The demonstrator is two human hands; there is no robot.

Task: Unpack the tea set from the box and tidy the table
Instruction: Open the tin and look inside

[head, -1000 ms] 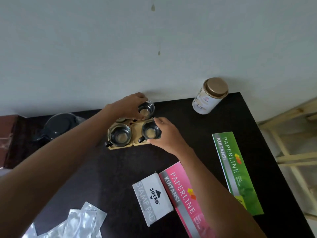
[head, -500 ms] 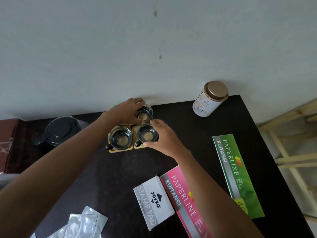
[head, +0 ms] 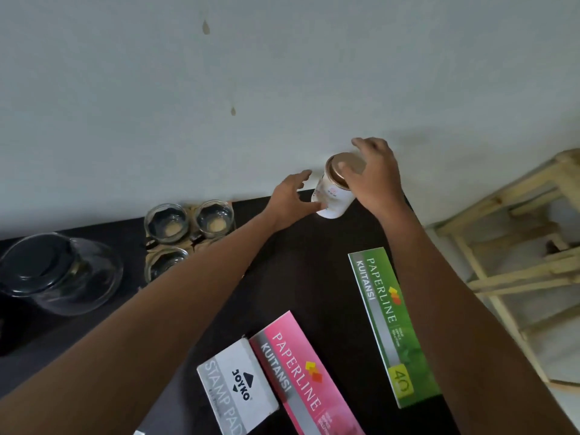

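The white canister (head: 333, 196) with a gold lid (head: 344, 167) stands at the far edge of the counter (head: 314, 271), close against the wall, and appears tilted toward the left. It is being taken by both hands. The right hand (head: 375, 177) is laid over the lid from above, its fingers curled down around the rim, so the top is gripped. The left hand (head: 290, 196) is spread fairly wide, the thumb and fingertips set against the lower side of the body; whether a firm hold has been made there cannot be told.

The canister is judged rigid, probably tin or card, and fairly light unless full. Its smooth wall may be slippery, so the body is better clasped than the lid, which could come loose if all the weight were hung from it.

Further left, three glass cups (head: 169, 222) are seen on tan coasters, partly hidden by the left forearm. These are fragile and are best taken by their dark handles. A glass teapot (head: 59, 274) sits at the far left. Nearer the person lie a green receipt book (head: 392, 328), a pink receipt book (head: 301, 368) and a grey stamp pad box (head: 235, 387).
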